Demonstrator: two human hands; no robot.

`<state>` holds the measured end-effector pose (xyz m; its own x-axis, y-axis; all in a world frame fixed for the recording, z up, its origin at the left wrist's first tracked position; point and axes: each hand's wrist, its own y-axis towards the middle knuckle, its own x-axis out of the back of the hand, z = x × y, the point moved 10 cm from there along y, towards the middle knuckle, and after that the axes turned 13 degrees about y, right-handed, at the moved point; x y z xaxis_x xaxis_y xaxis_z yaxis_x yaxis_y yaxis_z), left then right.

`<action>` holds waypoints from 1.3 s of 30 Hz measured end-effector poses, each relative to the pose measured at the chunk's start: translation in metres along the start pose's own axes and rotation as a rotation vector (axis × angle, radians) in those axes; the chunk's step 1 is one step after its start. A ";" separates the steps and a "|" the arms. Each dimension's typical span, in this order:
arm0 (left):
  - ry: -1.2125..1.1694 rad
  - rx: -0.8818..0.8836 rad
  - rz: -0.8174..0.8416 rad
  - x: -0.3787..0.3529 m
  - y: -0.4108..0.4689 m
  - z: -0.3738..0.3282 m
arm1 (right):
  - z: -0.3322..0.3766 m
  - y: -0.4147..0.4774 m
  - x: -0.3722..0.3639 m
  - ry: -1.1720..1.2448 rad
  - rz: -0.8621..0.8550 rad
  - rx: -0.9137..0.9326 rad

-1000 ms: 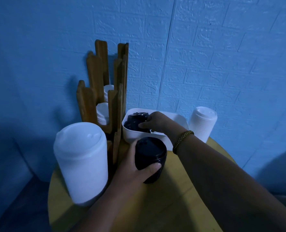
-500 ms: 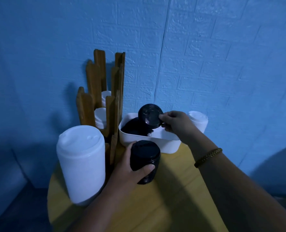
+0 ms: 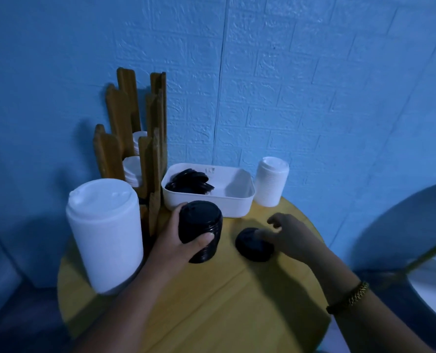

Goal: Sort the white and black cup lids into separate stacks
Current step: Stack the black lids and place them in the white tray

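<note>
From the head view, the left hand (image 3: pixel 178 247) grips the stack of black lids (image 3: pixel 201 230) mid-table, likely steadying it for additions; the right hand (image 3: pixel 293 240), blurred, touches a loose black lid (image 3: pixel 253 247) at the stack's 3 o'clock, and I cannot tell whether it grips. The tub (image 3: pixel 237 208) at 12 o'clock holds unsorted black lids (image 3: pixel 190 180); white lids (image 3: pixel 271 184) stand at 1 o'clock; round yellow table (image 3: pixel 211 301), blue wall (image 3: pixel 313 85).

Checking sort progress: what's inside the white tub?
The white tub holds loose black lids heaped at its left end; the right end is bare. Anything under the heap is hidden.
</note>
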<state>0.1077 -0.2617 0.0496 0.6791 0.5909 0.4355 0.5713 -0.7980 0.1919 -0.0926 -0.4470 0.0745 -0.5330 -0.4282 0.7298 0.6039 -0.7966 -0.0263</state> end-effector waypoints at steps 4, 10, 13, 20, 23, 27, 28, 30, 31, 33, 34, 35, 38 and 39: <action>-0.014 0.000 0.011 -0.001 0.001 0.002 | 0.028 -0.008 -0.046 -0.146 0.311 0.180; -0.022 0.006 0.052 -0.008 0.001 0.002 | 0.082 -0.018 -0.003 0.341 0.065 0.345; -0.025 0.012 0.076 -0.012 0.001 -0.001 | 0.137 -0.021 -0.033 0.215 0.145 0.519; 0.017 0.015 0.128 -0.011 0.002 0.001 | 0.163 -0.006 -0.078 -0.088 0.395 0.616; 0.064 0.056 0.140 -0.012 0.002 0.002 | 0.163 -0.006 -0.083 -0.039 0.428 0.596; 0.129 0.055 0.030 -0.006 0.002 0.000 | 0.152 -0.010 -0.079 0.060 0.045 0.522; 0.123 0.053 0.018 -0.008 0.003 0.000 | 0.149 -0.011 -0.080 0.040 -0.007 0.495; 0.096 0.067 0.030 -0.013 0.005 0.002 | 0.150 -0.010 -0.083 -0.021 -0.003 0.490; 0.079 0.062 0.034 -0.015 0.007 0.004 | 0.151 -0.010 -0.084 -0.042 0.041 0.496; 0.074 0.043 0.036 -0.015 0.007 0.002 | 0.156 -0.012 -0.084 -0.033 0.185 0.502; 0.076 0.025 0.044 -0.014 0.006 0.000 | 0.160 -0.013 -0.080 0.033 0.261 0.510; 0.076 0.005 0.055 -0.013 0.004 -0.001 | 0.164 -0.011 -0.073 0.112 0.295 0.518; 0.055 0.021 0.071 -0.011 0.005 0.003 | 0.167 0.032 -0.035 0.169 0.084 0.502; 0.058 0.025 0.074 -0.011 0.005 0.003 | 0.163 0.054 -0.033 0.119 0.067 0.467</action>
<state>0.1038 -0.2716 0.0434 0.6923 0.5221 0.4981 0.5323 -0.8356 0.1361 0.0543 -0.4057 0.1604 -0.5314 -0.5392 0.6533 0.8261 -0.5006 0.2588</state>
